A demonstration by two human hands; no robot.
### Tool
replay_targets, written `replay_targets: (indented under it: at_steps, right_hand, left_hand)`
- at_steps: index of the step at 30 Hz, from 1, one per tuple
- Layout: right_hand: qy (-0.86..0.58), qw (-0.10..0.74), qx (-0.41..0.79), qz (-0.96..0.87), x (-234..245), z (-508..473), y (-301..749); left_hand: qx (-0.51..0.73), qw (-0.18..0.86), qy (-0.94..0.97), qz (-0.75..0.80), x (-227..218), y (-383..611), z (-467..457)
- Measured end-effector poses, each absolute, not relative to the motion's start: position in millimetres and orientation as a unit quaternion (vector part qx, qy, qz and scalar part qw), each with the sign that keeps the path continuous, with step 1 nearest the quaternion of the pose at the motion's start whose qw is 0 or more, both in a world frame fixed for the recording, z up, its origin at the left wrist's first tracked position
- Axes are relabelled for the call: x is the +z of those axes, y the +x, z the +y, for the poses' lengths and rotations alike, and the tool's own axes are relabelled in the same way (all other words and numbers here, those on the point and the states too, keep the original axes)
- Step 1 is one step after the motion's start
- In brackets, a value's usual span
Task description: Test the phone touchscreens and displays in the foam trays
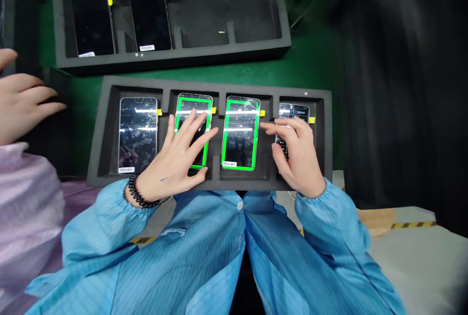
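Several smartphones lie face up in the compartments of a dark foam tray (215,178) right in front of me. My left hand (179,154) is spread over the second smartphone (199,159), whose lit screen has a green border; whether the fingertips press the glass I cannot tell. To its right is a smartphone (239,134) with the same green border. My right hand (296,151), fingers apart and slightly bent, is over the rightmost smartphone (292,108), which shows a dark menu grid and is partly covered. The leftmost smartphone (138,134) has a dark screen with smudges or bubbles.
Behind stands a second foam tray (175,57) with two dark smartphones (93,22) in its left compartments. Yellow tabs (214,110) stick out beside the phones. A co-worker's hand (25,95) and pink sleeve (25,198) are at the left. The table surface (310,66) is green.
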State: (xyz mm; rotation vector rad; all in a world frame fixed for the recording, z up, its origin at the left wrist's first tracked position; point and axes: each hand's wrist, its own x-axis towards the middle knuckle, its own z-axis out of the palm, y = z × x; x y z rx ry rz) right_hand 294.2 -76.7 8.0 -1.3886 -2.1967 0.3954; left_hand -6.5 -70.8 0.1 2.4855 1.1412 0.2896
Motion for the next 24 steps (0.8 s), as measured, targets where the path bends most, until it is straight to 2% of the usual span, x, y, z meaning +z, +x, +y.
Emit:
replay_targets:
  at_steps: [5, 10, 18, 24]
  right_hand:
    - [-0.502, 0.185, 0.124, -0.835, 11.8, -38.3, 280.4]
    - [-0.498, 0.155, 0.125, -0.844, 8.7, -27.6, 276.5]
    - [-0.538, 0.188, 0.086, -0.817, 10.4, -33.9, 291.2]
    - [-0.525, 0.228, 0.081, -0.816, 15.4, -42.1, 286.2]
  left_hand:
    - [0.199, 0.176, 0.830, 0.490, 14.1, -8.3, -79.1]
    - [0.223, 0.159, 0.787, 0.553, 16.4, -19.1, -94.8]
    - [0.234, 0.126, 0.793, 0.547, 1.2, -42.3, -109.0]
    - [0.215, 0.131, 0.859, 0.445, -3.9, -41.2, -116.7]
